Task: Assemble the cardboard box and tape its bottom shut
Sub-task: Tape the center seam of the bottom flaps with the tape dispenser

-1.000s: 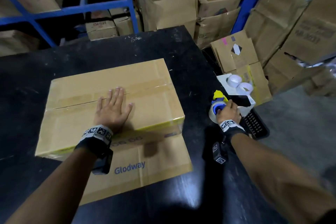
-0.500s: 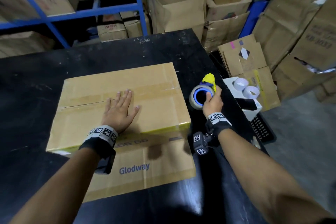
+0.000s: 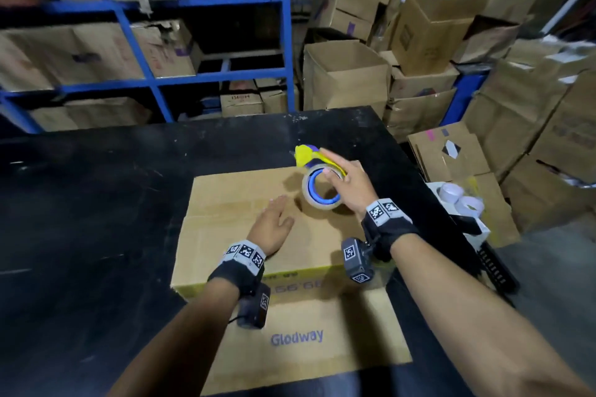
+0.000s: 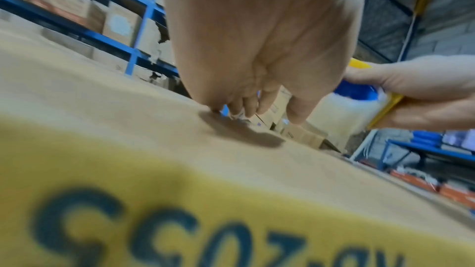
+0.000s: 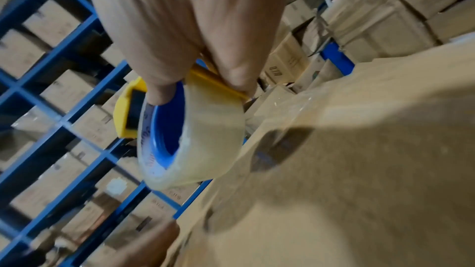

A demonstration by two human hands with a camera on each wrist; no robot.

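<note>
"Glodway" in blue letters — on the cardboard box's [image 3: 245,203] near flap; other print too blurred.

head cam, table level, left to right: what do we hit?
Bare black table → left hand flat on the cardboard box → tape dispenser → right hand gripping it → white tape rolls.

My forearms are bare, with no sleeves reaching them. Around each wrist I wear a black strap [image 3: 237,271] topped by a grey band of black-and-white square code markers [image 3: 383,209]. Below each wrist hangs a small dark camera block [image 3: 356,259] bearing the same markers, the left one trailing a thin cable.
</note>
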